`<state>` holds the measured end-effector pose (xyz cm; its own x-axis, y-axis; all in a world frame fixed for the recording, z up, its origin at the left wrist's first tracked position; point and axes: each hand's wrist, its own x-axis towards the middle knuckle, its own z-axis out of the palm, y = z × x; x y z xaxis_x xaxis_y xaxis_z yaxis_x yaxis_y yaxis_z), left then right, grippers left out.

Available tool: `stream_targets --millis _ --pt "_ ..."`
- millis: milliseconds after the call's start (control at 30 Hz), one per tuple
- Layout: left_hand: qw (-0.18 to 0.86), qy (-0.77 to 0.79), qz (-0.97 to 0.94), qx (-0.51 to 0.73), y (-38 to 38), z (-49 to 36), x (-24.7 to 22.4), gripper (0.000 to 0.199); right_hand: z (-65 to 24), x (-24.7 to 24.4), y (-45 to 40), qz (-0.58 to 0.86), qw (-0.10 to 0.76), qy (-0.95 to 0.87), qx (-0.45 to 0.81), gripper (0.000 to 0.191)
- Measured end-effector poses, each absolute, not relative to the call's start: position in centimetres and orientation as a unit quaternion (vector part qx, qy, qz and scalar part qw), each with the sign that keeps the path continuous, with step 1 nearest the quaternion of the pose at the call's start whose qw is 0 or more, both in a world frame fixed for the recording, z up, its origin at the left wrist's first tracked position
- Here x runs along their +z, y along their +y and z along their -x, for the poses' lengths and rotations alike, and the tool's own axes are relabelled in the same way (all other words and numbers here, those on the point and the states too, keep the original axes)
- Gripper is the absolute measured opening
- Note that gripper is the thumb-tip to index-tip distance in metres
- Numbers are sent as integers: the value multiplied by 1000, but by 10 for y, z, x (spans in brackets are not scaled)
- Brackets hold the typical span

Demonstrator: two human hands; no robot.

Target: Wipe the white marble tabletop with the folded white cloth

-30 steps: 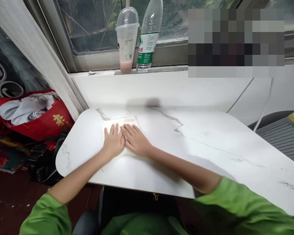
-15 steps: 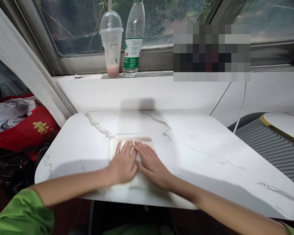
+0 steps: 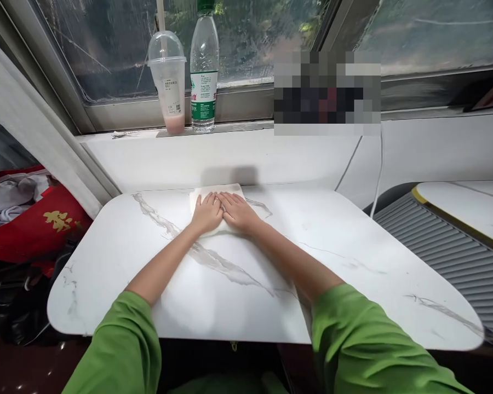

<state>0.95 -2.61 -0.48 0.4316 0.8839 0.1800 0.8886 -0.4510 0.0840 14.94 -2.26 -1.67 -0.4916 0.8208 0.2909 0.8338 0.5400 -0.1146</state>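
Note:
A folded white cloth point(image 3: 197, 196) lies flat at the far edge of the white marble-patterned table point(image 3: 119, 251). On its left part rests my left hand point(image 3: 207, 212), palm down with the fingers stretched out. Right beside it, my right hand point(image 3: 238, 212) presses flat on the same cloth, fingers extended toward the wall. The hands touch at their inner sides. Most of the cloth's middle is hidden beneath them.
On the window sill stand a domed plastic cup point(image 3: 170, 87) with pink drink and a clear water bottle point(image 3: 204, 82). White cables point(image 3: 380, 169) hang down the wall. A red bag point(image 3: 41, 224) with clothes is at left, a grey ribbed surface point(image 3: 431, 241) at right.
Both hands and the cloth have slid away from me, from the near half of the table to its far edge by the wall. The arms are now stretched forward.

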Motion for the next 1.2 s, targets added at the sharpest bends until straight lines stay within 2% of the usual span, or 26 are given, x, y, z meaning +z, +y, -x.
stream_targets --millis 233,400,533,667,833,1000,1200 --pt "-5 -453 888 -83 -129 -11 -1 52 -174 -17 -129 419 167 -892 -28 58" --pt "-123 -398 904 -93 -209 -22 11 57 -196 -8 -217 387 187 -902 -35 66" --pt "-181 -371 906 -95 -227 -33 16 58 -207 -6 -244 408 176 -895 -38 69" --pt "-185 -369 905 -102 -193 -52 9 55 -218 -19 -212 442 166 -880 -51 67" --pt "-157 -399 892 -145 -96 -76 -2 52 -225 -27 -114 536 183 -824 -25 54" --pt "-129 -440 873 -166 -12 -89 -3 48 -223 -17 -26 533 214 -818 15 53" --pt "-108 -464 856 -202 8 -90 -6 45 -221 -19 -2 551 233 -801 14 50"
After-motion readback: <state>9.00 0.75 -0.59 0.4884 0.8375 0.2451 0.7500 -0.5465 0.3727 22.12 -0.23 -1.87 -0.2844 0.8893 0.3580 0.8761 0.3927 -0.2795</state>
